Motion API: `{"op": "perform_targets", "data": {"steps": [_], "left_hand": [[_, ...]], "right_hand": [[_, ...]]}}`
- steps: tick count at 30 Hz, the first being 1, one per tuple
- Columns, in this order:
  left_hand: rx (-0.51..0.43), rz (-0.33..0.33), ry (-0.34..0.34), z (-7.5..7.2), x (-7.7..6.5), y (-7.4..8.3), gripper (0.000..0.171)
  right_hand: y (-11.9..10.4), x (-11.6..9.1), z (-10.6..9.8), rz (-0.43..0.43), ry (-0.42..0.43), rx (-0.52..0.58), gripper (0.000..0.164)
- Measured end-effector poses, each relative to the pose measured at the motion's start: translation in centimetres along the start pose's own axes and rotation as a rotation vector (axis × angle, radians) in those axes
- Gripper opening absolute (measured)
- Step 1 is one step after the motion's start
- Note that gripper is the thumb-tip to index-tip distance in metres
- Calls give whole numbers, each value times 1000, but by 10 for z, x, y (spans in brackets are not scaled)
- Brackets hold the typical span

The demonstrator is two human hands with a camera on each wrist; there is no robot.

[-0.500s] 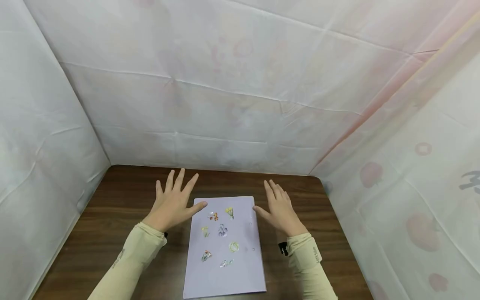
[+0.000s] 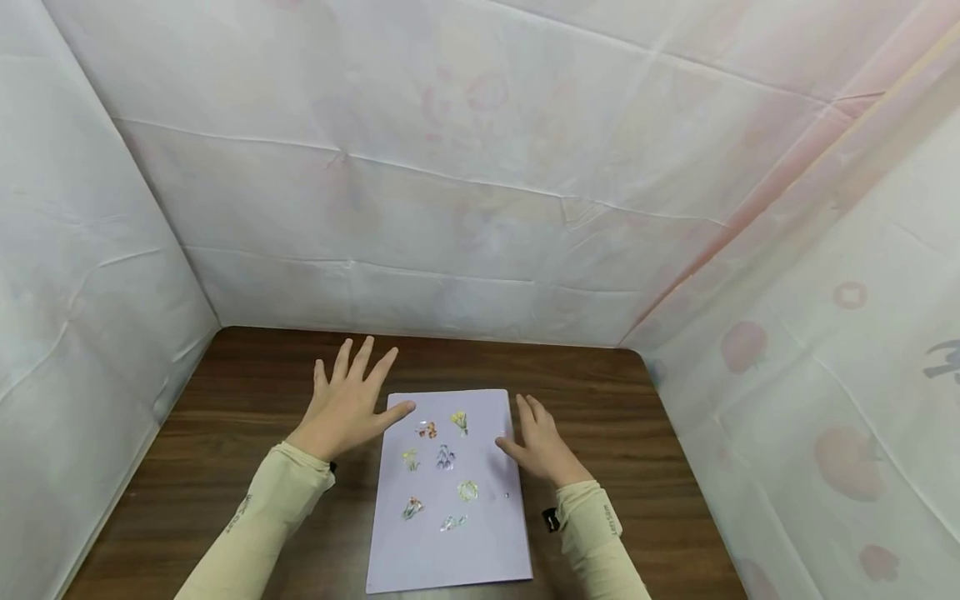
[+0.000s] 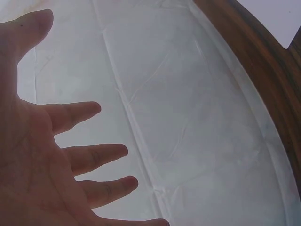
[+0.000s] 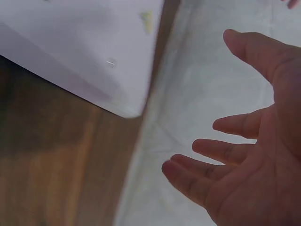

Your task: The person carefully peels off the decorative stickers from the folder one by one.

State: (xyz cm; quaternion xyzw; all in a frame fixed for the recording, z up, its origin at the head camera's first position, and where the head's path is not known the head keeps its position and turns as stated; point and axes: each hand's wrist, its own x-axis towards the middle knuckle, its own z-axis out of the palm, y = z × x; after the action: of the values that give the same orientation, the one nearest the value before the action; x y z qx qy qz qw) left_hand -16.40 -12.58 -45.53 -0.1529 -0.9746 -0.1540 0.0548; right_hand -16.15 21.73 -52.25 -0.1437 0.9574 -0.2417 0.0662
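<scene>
A pale lilac folder-like sheet [image 2: 450, 562] lies on the brown table, with several small flower stickers on its face, among them a yellow bouquet [image 2: 460, 422], a purple cluster [image 2: 446, 457] and a round wreath [image 2: 468, 491]. My left hand [image 2: 341, 412] is spread wide at the sheet's upper left, its thumb overlapping the edge in the head view. On the other side my right hand [image 2: 545, 448] has its fingers extended, thumb over the sheet's right edge. Neither hand holds anything. Both palms show bare in the wrist views, and a small clear dot [image 4: 111, 62] sits on the sheet near its corner.
The dark wood-grain table [image 2: 247, 392] is bounded by a pale fabric wall [image 2: 420, 208] at the back and similar hangings at left and right. The right hanging [image 2: 810, 400] carries printed pink fruit. A black clasp [image 2: 551, 520] shows at the right wrist.
My right hand has moved down and left, its thumb now farther over the sheet's right edge. The left hand stays nearly where it was, still spread.
</scene>
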Motion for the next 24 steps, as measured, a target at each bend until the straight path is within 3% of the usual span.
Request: {"op": "perform_targets", "data": {"steps": [12, 18, 24], "left_hand": [[-58, 9, -14, 6, 2, 2, 88], [-78, 37, -12, 31, 2, -7, 78], [-118, 14, -29, 58, 1, -19, 58]], "right_hand": [[23, -6, 47, 67, -20, 112, 78], [25, -9, 56, 83, -45, 120, 77], [29, -10, 60, 54, -46, 87, 76]]}}
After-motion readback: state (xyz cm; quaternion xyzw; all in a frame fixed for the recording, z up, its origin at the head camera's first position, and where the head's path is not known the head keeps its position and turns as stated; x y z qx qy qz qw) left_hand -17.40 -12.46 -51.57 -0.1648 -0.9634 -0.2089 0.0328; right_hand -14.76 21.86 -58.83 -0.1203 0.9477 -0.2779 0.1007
